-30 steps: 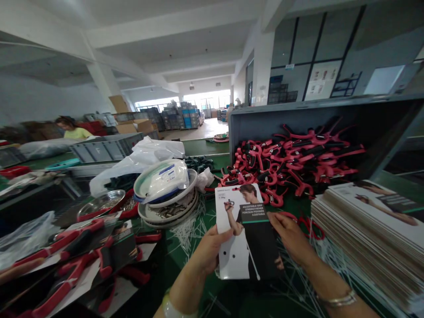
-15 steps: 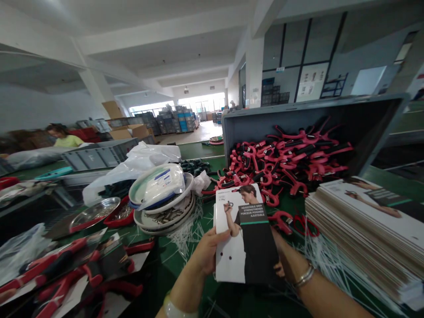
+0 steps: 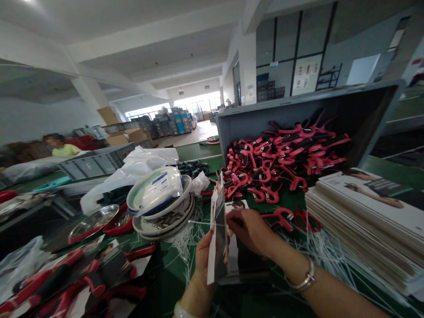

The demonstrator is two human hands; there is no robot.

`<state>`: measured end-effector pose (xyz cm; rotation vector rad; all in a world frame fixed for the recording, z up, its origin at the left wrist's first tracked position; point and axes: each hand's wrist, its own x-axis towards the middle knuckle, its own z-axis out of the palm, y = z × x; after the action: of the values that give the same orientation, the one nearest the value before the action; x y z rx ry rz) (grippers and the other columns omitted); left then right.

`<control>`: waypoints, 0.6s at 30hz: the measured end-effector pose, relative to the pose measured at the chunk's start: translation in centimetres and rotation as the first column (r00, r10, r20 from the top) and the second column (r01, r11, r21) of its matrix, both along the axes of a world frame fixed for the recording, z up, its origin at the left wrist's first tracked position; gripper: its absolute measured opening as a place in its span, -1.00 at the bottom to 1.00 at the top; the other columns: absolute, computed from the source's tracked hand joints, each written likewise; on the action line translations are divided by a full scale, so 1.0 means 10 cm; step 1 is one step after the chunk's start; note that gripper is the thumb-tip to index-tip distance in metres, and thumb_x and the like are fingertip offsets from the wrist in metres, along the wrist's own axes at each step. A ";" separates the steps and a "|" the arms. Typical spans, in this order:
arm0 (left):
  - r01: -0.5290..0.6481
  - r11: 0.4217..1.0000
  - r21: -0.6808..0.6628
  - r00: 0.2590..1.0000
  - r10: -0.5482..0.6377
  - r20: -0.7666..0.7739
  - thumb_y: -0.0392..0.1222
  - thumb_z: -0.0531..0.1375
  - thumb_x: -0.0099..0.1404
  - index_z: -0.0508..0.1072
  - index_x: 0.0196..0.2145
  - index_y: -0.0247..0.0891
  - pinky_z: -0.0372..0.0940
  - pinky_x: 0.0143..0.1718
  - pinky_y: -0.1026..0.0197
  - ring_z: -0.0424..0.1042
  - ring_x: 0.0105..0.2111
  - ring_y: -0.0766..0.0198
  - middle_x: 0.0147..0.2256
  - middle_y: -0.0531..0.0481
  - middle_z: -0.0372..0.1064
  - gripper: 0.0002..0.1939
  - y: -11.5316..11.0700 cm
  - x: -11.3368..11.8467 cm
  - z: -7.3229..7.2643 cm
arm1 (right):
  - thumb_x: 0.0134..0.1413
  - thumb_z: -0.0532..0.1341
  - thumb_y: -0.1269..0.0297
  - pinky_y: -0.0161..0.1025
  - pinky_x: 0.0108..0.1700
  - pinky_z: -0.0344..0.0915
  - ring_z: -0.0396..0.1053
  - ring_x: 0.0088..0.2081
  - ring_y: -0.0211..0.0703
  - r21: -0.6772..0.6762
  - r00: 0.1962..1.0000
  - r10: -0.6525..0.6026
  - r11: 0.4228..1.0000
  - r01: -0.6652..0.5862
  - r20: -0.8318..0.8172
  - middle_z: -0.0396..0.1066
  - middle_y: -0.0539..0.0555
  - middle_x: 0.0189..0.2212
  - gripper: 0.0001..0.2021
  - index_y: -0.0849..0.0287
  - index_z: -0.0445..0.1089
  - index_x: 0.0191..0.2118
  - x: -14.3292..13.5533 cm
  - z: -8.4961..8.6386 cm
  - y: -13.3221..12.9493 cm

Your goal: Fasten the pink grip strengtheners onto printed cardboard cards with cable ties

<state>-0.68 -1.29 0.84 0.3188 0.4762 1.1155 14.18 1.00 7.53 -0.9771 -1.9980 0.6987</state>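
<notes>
Green table | left fingers gripping printed card | right fingers curled beside it, hold unclear

Probably a letter F on the grey crate

Left hand gripping printed card, right hand beside it; card stack

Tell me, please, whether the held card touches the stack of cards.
Apart: the head view shows white strips on the green table between the held card and the stack.
</notes>
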 end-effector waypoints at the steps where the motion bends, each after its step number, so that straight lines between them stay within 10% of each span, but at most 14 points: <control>1: -0.030 1.000 -0.006 0.999 0.030 0.024 -0.18 0.25 0.07 0.45 -0.41 -0.23 0.15 -0.69 0.45 0.28 -0.62 0.43 -0.53 0.02 0.37 -0.89 0.00 -0.02 -0.02 | -0.02 0.08 0.48 -0.39 -0.49 0.09 0.24 -0.55 -0.31 0.058 0.998 -0.010 0.998 0.007 0.061 0.34 -0.05 -0.63 -0.80 0.20 0.39 -0.54 -0.02 0.06 -0.02; 7: -0.213 0.975 -0.060 0.977 0.214 0.007 -0.18 0.21 0.16 0.44 -0.36 -0.17 0.02 -0.75 0.48 0.18 -0.63 0.46 -0.50 0.02 0.34 -0.94 0.04 -0.08 -0.11 | -0.05 0.13 0.49 -0.33 -0.33 0.10 0.23 -0.50 -0.29 0.171 0.977 -0.021 0.985 -0.016 0.211 0.33 -0.04 -0.62 -0.83 0.20 0.35 -0.58 -0.11 0.18 -0.05; 18: -0.166 0.983 -0.083 0.986 0.165 -0.024 -0.21 0.23 0.14 0.43 -0.40 -0.19 0.01 -0.76 0.53 0.18 -0.65 0.50 -0.55 0.07 0.31 -0.96 0.01 -0.06 -0.03 | -0.05 0.13 0.50 -0.29 -0.25 0.13 0.30 -0.43 -0.24 0.194 0.967 0.010 0.979 -0.061 0.255 0.40 0.00 -0.52 -0.85 0.18 0.41 -0.50 -0.14 0.16 -0.03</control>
<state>-1.27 -1.19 0.52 0.2175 0.5717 1.2513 12.80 0.66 9.12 -0.9483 -2.2626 0.3960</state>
